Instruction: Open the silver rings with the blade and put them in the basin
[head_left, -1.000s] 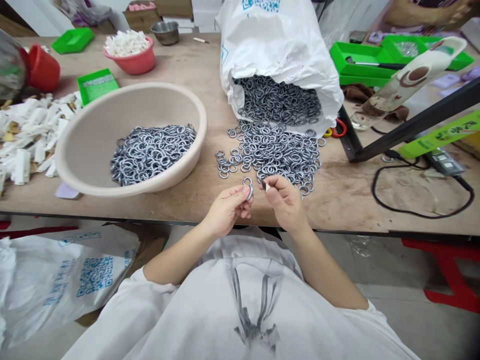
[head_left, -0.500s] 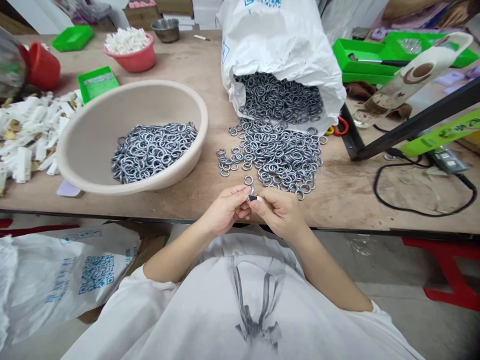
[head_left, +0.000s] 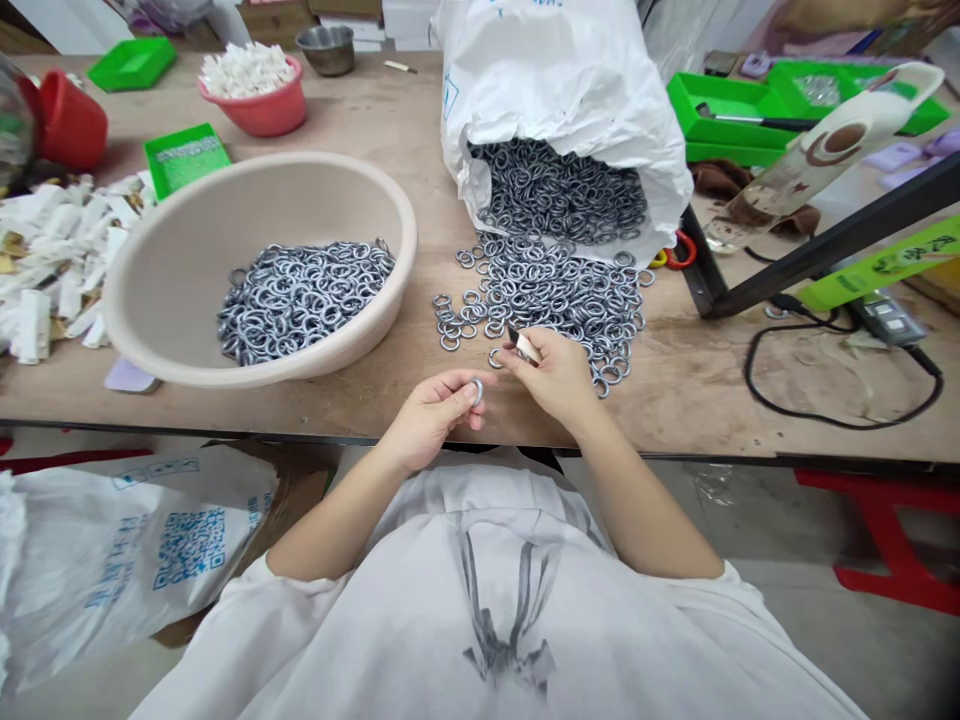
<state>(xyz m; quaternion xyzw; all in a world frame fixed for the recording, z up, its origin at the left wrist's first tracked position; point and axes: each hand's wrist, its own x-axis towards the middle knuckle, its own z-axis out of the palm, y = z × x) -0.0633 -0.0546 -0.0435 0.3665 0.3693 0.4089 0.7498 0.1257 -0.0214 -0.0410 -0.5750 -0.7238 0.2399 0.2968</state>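
Observation:
My left hand [head_left: 436, 412] is closed, pinching a single grey ring [head_left: 477, 392] between thumb and fingertips near the table's front edge. In my right hand [head_left: 556, 378] is a small white-handled tool with a black tip [head_left: 527, 348], its tip pointing up and left; I cannot tell its exact kind. The thumb and index finger of that hand are at a loose ring [head_left: 496, 358] on the table. Just beyond lies a heap of grey rings [head_left: 555, 285], spilling from a white sack [head_left: 562, 90]. To the left, a big beige basin [head_left: 172, 270] holds many similar rings.
White plastic pieces [head_left: 34, 320] are piled at the far left. Behind the basin stand a green tray [head_left: 184, 175] and a red bowl [head_left: 262, 118] of white parts. A black metal frame [head_left: 817, 250], a bottle [head_left: 825, 150] and a black cable [head_left: 757, 400] occupy the right side.
My hands have moved apart. The left has drawn back slightly left with its ring; the right has gone up and forward to the loose ring, still holding the tool.

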